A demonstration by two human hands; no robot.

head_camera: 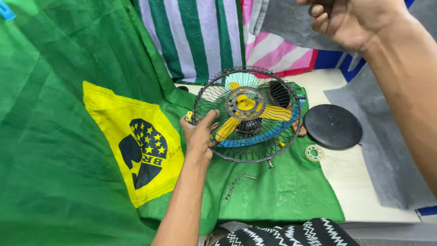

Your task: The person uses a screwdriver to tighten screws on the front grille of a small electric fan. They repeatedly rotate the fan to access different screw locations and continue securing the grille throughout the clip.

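Observation:
A small fan (pixel 248 114) with a black wire cage, yellow blades and a blue rear rim lies tilted on green cloth (pixel 282 191). My left hand (pixel 199 134) grips the cage's left edge, thumb against the wires. My right hand (pixel 348 20) is raised at the top right, fingers curled in close to a grey felt sheet (pixel 284 20); whether it holds something small I cannot tell. Loose screws (pixel 239 180) lie on the cloth just below the fan.
A round black base plate (pixel 333 126) and a small pale ring (pixel 314 152) rest on the white table (pixel 359 191) to the right. A green flag with a yellow patch (pixel 132 141) covers the left. Striped cloths (pixel 200 36) hang behind. More grey felt (pixel 387 159) lies right.

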